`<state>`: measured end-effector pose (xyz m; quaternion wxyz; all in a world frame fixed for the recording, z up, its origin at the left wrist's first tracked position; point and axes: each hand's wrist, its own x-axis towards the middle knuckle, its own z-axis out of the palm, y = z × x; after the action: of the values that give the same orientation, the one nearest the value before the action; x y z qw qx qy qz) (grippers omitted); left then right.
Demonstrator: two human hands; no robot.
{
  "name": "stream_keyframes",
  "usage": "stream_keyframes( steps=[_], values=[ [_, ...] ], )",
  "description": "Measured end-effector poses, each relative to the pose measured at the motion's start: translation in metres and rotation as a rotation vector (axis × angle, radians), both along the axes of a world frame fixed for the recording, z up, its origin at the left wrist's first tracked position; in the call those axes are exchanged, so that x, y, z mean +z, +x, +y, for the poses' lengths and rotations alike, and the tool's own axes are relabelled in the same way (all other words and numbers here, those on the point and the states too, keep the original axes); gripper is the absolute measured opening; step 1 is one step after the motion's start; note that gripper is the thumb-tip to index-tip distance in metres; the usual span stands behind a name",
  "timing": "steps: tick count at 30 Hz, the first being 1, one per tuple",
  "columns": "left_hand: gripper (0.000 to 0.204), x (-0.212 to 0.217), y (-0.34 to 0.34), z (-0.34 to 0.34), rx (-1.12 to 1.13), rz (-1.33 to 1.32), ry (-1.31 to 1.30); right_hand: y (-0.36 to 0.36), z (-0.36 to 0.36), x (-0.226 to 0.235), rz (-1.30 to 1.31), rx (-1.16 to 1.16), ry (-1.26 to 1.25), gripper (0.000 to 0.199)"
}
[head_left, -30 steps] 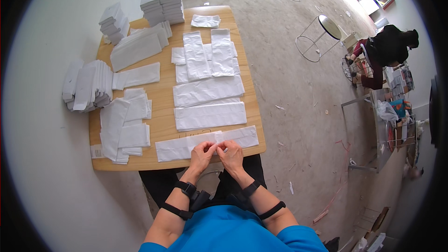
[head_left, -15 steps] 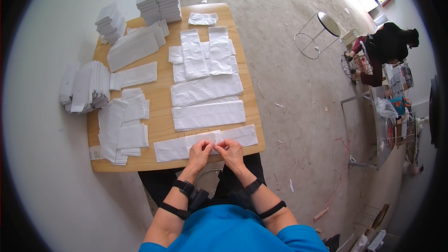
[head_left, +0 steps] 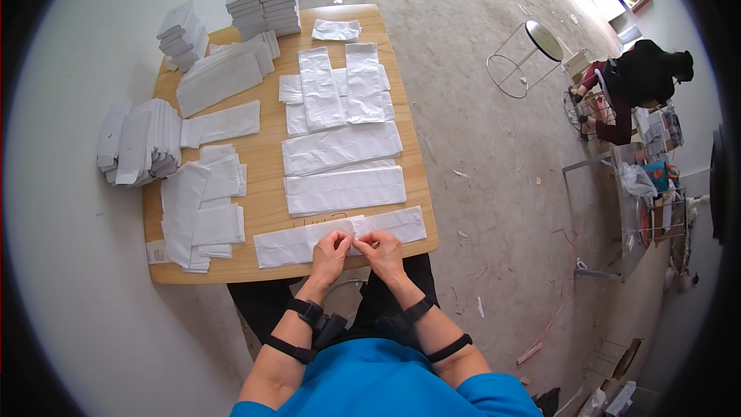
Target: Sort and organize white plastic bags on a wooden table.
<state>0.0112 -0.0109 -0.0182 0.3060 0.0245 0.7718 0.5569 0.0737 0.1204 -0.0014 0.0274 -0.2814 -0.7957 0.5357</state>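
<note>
Two long white paper strips, a left one and a right one, lie end over end along the table's near edge. My left hand pinches the paper where they meet, thumb and forefinger together. Close beside it, my right hand is closed in a like pinch at the same spot, the fingertips almost touching. Just what edge lies between the fingertips is too small to make out. Beyond the hands lies a flat stack of white strips.
The wooden table also bears upright strips, folded pieces at left, fanned paper and stacked white boxes at the back. A stool stands on the floor to the right; a person bends beyond it.
</note>
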Motion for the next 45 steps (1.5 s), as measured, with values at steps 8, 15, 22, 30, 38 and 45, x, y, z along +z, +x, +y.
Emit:
stream_keyframes(
  steps=[8, 15, 22, 30, 38, 45],
  values=[
    [0.02, -0.01, 0.001, -0.003, 0.057, -0.002, -0.015, 0.0, -0.005, -0.002, -0.051, -0.148, 0.095, 0.023],
    [0.023, -0.009, 0.0, 0.002, 0.016, 0.05, -0.078, -0.014, -0.002, -0.006, -0.003, -0.144, 0.465, 0.028],
    [0.024, -0.009, 0.0, -0.002, 0.024, 0.044, -0.064, -0.008, 0.005, 0.015, -0.016, -0.188, 0.279, 0.017],
    [0.023, -0.005, -0.015, -0.028, 0.028, -0.018, 0.027, -0.011, -0.008, -0.004, 0.03, -0.084, -0.049, 0.023],
    [0.02, 0.056, -0.075, -0.191, 0.085, -0.236, 0.1, -0.012, -0.005, 0.001, 0.001, -0.099, -0.057, 0.023],
    [0.011, 0.083, -0.047, -0.137, 0.024, 0.71, -0.633, -0.008, 0.003, -0.003, 0.007, -0.074, -0.046, 0.02]
  ],
)
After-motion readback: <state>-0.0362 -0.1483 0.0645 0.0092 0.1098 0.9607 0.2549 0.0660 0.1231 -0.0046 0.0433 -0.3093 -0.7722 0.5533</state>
